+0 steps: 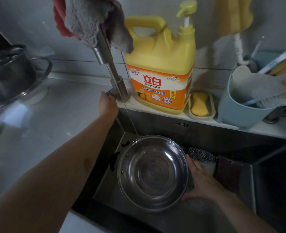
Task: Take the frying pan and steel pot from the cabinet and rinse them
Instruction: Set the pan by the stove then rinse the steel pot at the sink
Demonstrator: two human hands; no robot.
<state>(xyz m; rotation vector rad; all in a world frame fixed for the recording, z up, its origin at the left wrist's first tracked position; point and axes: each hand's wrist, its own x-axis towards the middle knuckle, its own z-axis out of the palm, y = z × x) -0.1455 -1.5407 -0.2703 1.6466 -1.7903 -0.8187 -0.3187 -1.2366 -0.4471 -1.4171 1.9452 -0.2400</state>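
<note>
A round steel pot [153,174] is held inside the sink [231,140], its mouth facing up. My right hand [201,180] grips its right rim. A thin stream of water [132,121] runs from the faucet [112,68] into the pot. My left hand [107,103] is closed on the faucet handle at the tap's base. The frying pan is hidden from view; a dark handle shape [113,161] lies just left of the pot.
Cloths [91,21] hang over the faucet. A yellow detergent jug [160,68], a soap dish [200,105] and a blue tub with brushes [246,98] line the back ledge. A steel scourer [200,154] and sponge lie in the sink. Another pot with a glass lid [13,76] stands on the left counter.
</note>
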